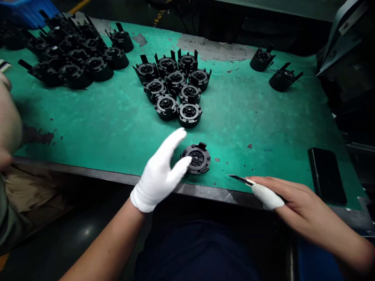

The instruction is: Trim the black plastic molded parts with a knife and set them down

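Observation:
My left hand (162, 168), in a white glove, is at the near edge of the table with thumb and fingers spread apart. Its thumb overlaps the left side of a round black plastic housing (198, 159); whether it touches is unclear. That housing lies with its ribbed, ringed face up and a tab at the far side. To the right, my right hand (281, 193), with a white cover on the thumb, is closed around a craft knife (238, 179). The knife's dark blade points left, toward the housing, with a gap between them.
Several black housings (175, 78) stand grouped beyond my left hand on the green tabletop (234, 117). A larger cluster (73, 58) fills the back left; two more (261, 59) stand back right. A black phone (327, 175) lies at right. Another person's arm (8, 117) is at left.

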Tool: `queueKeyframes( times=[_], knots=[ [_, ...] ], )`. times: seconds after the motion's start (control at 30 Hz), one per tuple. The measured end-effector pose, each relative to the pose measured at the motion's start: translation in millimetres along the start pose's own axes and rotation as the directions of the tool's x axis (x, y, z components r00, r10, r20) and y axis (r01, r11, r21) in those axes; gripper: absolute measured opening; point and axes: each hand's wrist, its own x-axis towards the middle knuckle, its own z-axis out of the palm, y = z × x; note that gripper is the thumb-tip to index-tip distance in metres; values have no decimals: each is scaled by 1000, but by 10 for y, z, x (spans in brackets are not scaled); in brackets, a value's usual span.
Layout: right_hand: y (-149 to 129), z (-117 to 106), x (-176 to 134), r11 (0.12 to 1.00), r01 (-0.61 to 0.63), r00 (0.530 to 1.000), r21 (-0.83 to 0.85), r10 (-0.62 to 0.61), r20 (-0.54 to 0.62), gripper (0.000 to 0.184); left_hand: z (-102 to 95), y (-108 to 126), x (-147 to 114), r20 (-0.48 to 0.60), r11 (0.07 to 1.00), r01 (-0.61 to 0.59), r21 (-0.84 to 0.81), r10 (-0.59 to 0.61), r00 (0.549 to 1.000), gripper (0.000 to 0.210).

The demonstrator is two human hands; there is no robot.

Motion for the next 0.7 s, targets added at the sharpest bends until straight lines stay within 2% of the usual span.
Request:
queueKeyframes(
  times=[0.07,0.13,0.23,0.3,0.4,0.5,0.6,0.7],
  knots=[
    [42,23,-1,1000,-12,1000,-5,12,-14,58,12,-9,14,-21,998,60,-11,-61,998,78],
    [43,49,68,1000,-16,1000,-18,15,-18,56,131,45,3,-2,995,99,-5,-99,995,94],
    [28,48,226,998,-11,999,-60,8,-41,45,363,175,-51,-14,996,86,5,-86,996,88],
    [39,12,316,995,21,1000,-94,-22,-9,41,456,242,-94,41,999,27,-32,-26,999,85],
    [85,-63,399,990,84,991,-116,-71,115,38,472,272,-131,97,998,-15,-67,22,995,86],
    [131,-112,449,983,124,976,-138,-96,194,38,438,260,-123,132,997,10,-73,-1,991,91],
    [141,-108,499,970,154,972,-187,-115,203,39,437,261,-95,132,997,49,-53,-42,990,94],
    [104,-74,559,959,149,982,-239,-115,153,42,461,273,-79,105,998,60,-29,-56,993,85]
  ],
)
